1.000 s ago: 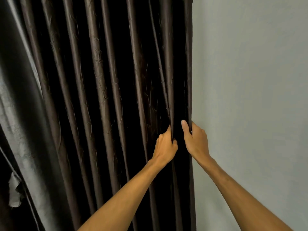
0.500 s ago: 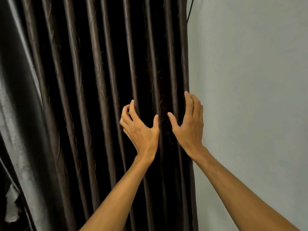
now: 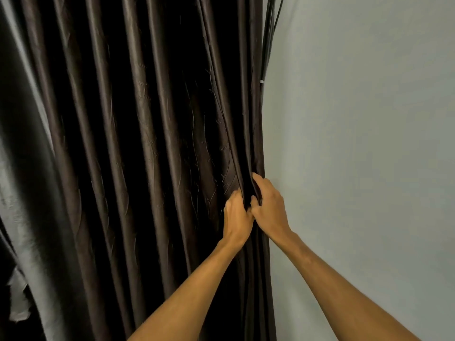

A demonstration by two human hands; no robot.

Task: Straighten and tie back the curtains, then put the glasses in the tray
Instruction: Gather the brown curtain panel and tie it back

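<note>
Head view: we see dark brown curtain (image 3: 147, 168) filling frame from 9 o'clock through centre, pleats hanging. Our left hand (image 3: 236, 215) and right hand (image 3: 269, 207) touch, just off centre toward 5 o'clock. Both sets of fingers curled, clamped on curtain's right-edge folds. Pale wall (image 3: 357, 168) at 3, thin dark cables (image 3: 268, 33) at 1.

Home room: dark pleated curtain (image 3: 147, 156) beside plain pale wall (image 3: 357, 143).

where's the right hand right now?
Head view, right of centre: the right hand grips the curtain at its edge beside the wall, touching the left hand.
</note>
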